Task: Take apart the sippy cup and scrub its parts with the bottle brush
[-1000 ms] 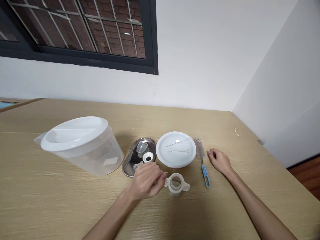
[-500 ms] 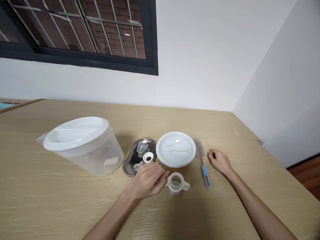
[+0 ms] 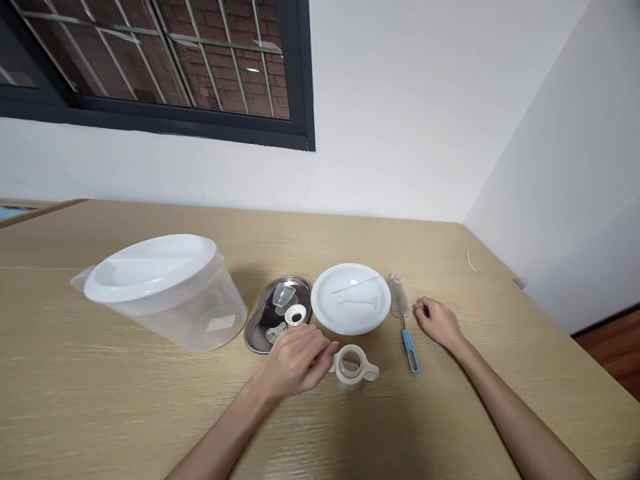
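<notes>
My left hand [image 3: 300, 360] is loosely closed, with its thumb beside a clear baby bottle [image 3: 350, 381] that has a pale two-handled ring. The thumb partly covers the left handle, and I see nothing held in the fingers. My right hand [image 3: 437, 321] rests on the table in a loose fist, just right of a bottle brush [image 3: 409, 350] with a blue handle and grey bristles. Between the hands stands a white bowl [image 3: 327, 319], holding a thin white stick-like piece [image 3: 358, 302]. The brush's thin wire end crosses over the bowl.
A metal kidney-shaped tray [image 3: 255, 337] holds a clear cap [image 3: 284, 295], a white ring [image 3: 295, 315] and a clear small part [image 3: 275, 332]. At left stands a large translucent pitcher [image 3: 200, 327] with a white lid. A thin white strip [image 3: 471, 261] lies at far right.
</notes>
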Motion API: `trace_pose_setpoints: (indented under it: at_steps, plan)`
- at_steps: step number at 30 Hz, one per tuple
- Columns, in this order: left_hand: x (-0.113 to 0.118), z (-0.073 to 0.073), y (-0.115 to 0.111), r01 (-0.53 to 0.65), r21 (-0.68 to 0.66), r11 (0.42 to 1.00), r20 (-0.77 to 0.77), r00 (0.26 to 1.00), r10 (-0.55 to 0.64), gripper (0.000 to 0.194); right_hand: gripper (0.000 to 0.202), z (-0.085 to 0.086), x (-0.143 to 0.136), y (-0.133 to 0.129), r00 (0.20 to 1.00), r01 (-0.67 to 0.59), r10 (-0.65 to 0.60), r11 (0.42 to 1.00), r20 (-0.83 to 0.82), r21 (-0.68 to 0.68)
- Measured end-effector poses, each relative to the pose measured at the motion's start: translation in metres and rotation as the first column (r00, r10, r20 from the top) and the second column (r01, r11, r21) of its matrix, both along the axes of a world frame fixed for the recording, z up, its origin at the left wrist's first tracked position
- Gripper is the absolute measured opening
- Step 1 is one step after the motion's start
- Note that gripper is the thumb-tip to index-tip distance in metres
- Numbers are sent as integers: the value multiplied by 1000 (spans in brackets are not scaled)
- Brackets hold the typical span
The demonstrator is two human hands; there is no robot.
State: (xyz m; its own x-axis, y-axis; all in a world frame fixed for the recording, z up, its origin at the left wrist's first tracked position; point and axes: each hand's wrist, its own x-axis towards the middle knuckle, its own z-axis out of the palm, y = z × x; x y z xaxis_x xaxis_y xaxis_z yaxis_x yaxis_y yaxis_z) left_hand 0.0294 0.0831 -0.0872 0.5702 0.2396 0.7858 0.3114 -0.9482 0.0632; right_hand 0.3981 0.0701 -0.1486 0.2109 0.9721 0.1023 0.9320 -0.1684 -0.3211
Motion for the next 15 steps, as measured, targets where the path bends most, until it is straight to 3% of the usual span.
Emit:
trace_pose_setpoints:
  at_steps: [15]
  plan:
    - [1, 0, 0, -8, -4, 1000, -2, 1000, 8, 21, 30, 1, -3, -1, 1000, -5, 5, 1000, 1, 6]
